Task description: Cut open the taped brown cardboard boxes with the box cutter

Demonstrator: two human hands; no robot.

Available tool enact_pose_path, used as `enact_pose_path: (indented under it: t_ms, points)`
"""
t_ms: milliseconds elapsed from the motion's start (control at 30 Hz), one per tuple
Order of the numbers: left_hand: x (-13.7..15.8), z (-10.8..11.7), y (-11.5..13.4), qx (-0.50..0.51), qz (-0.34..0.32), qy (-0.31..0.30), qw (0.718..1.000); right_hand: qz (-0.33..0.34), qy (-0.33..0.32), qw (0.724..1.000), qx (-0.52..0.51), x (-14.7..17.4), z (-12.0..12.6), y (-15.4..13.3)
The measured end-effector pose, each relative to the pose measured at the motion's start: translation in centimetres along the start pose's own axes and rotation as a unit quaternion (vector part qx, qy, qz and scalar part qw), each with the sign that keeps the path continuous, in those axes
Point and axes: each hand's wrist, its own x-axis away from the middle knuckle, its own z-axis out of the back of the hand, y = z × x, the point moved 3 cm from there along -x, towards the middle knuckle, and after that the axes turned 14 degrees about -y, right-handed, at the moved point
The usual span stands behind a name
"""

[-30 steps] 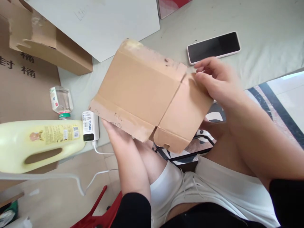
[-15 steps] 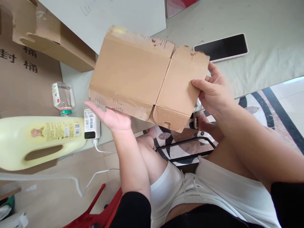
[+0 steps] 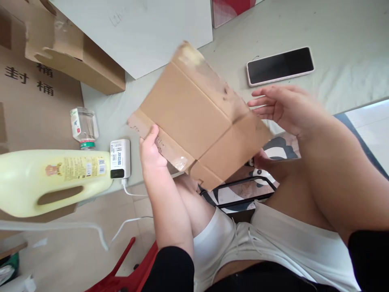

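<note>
Seated person in white shorts (image 3: 225, 243) and black sleeves, both forearms out over the lap. Flattened cardboard carton (image 3: 188, 113) held up in front of the knees, tilted, plain brown side showing, overlapping the edge of the pale cloth cover (image 3: 343, 61). Creases run across it; flaps scuffed and torn along their margins, a yellowish patch at the far corner, shiny tape on the near flap.

Left hand (image 3: 152, 150): pinching the carton's near-left flap, thumb on top; the other fingers are hidden beneath. Right hand (image 3: 282, 106): fingers stretched out, slightly spread, tips just beside the carton's right edge. From here I cannot tell whether they touch it.

Beyond the right hand, a smartphone (image 3: 280, 66) in a pale case, screen dark. Left of the left hand, a white power bank (image 3: 120, 156) with a cable, just beside a pale yellow jug (image 3: 57, 182). A clear plastic bottle (image 3: 86, 125), green-capped, near both. White box (image 3: 142, 32) behind the carton.
</note>
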Motion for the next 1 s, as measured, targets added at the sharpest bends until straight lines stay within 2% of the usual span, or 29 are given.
enact_pose_path:
  t_ms: [167,333,433,533,700,767,933,1000]
  points:
    - [0.7,-0.8,-0.6,-0.077,0.061,-0.104,0.99,-0.038,-0.076,0.995,0.057,0.0,-0.4,0.6]
    - [0.9,-1.6,-1.0,-0.107,0.048,-0.188,0.975,0.052,-0.027,0.993,0.098,-0.2,-0.4,0.5]
    - [0.9,-2.0,-1.2,-0.106,0.051,-0.199,0.973,0.081,-0.061,0.992,0.076,-0.2,-0.7,0.3]
    - [0.8,-2.4,-1.3,-0.102,0.051,-0.197,0.974,0.111,-0.053,0.991,0.051,0.1,-0.9,0.1]
    - [0.4,-2.6,-1.3,-0.102,0.04,-0.18,0.977,0.122,-0.072,0.99,0.026,0.3,-1.3,0.0]
    - [0.3,-2.6,-1.3,-0.105,0.035,-0.18,0.978,0.122,-0.082,0.989,0.022,0.4,-1.5,-0.1]
    - [0.6,-2.4,-1.3,-0.098,0.056,-0.227,0.967,0.068,-0.089,0.994,0.015,0.5,-1.7,0.3]
    - [0.7,-2.4,-1.3,-0.095,0.057,-0.229,0.967,0.09,-0.07,0.993,0.01,0.5,-1.7,0.3]
